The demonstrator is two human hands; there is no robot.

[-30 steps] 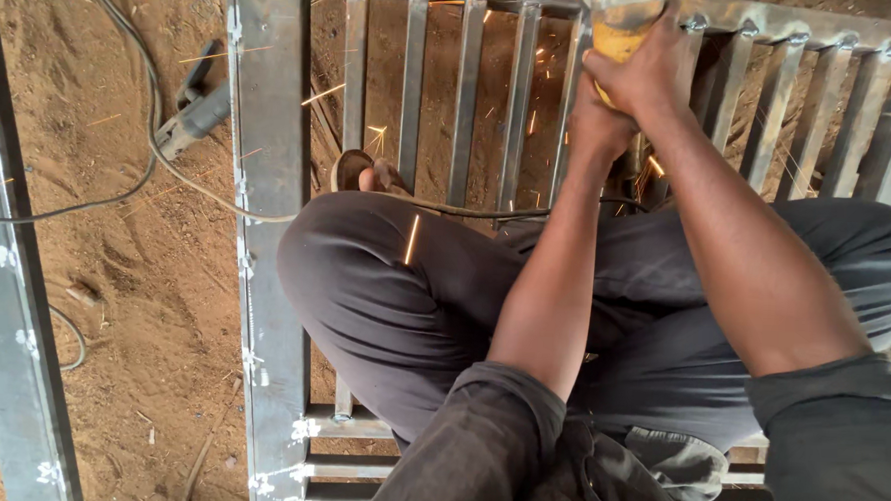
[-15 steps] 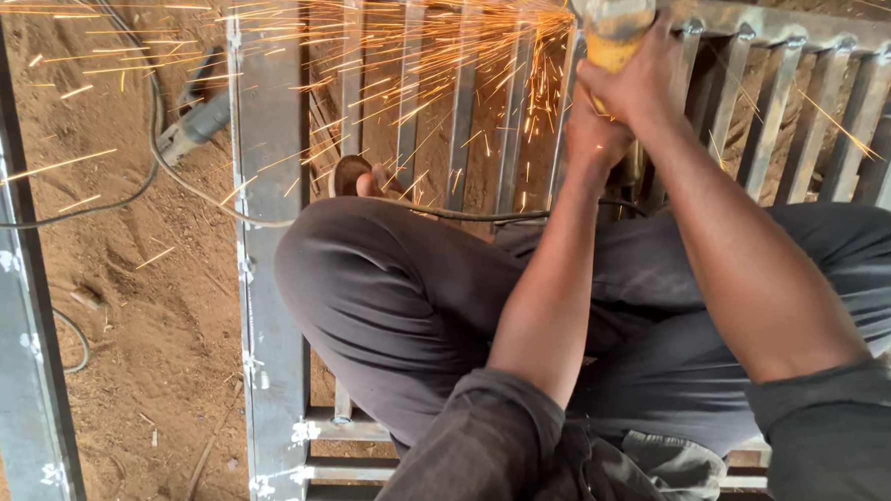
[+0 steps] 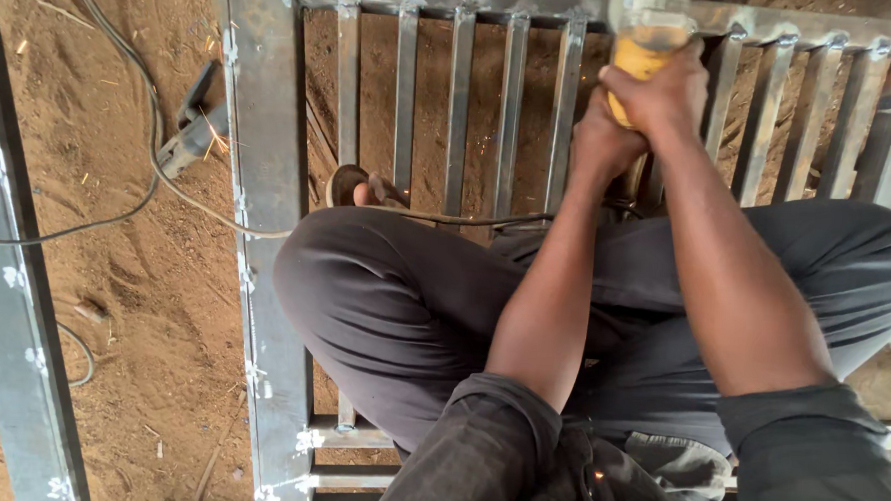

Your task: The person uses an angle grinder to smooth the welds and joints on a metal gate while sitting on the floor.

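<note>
Hands, left [image 3: 603, 139] and right [image 3: 663, 90], gripped a yellow grinder [image 3: 643, 44] at the top rail of a steel gate [image 3: 269, 173] at upper center, its bars already welded, few sparks showing.

No packages, labels, signs or screens
</note>
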